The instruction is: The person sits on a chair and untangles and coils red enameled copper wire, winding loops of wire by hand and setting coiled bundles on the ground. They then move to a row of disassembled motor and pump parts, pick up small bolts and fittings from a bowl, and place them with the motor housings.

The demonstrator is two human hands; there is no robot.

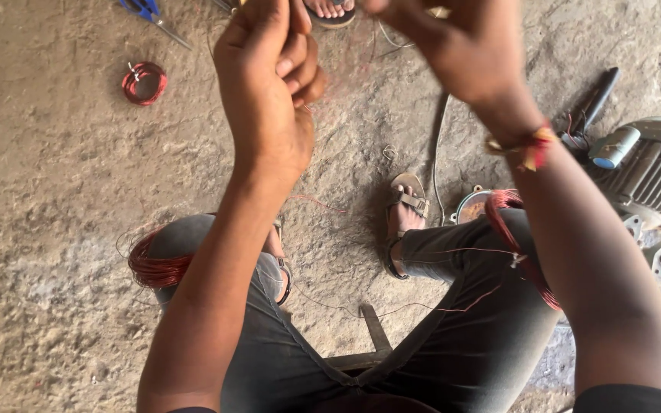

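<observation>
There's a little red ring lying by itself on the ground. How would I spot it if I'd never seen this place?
Start at the person's left hand, raised over the rough concrete floor. Look left of it, toward the blue-handled scissors at the top edge. Just below them lies the small coil of red wire, flat and alone, unlike the bigger red coils looped over the person's knees.

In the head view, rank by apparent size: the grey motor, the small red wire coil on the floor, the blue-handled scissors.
1. grey motor, cut off by the frame edge
2. blue-handled scissors, partly cut off, and small red wire coil: look alike in size, so unranked
</observation>
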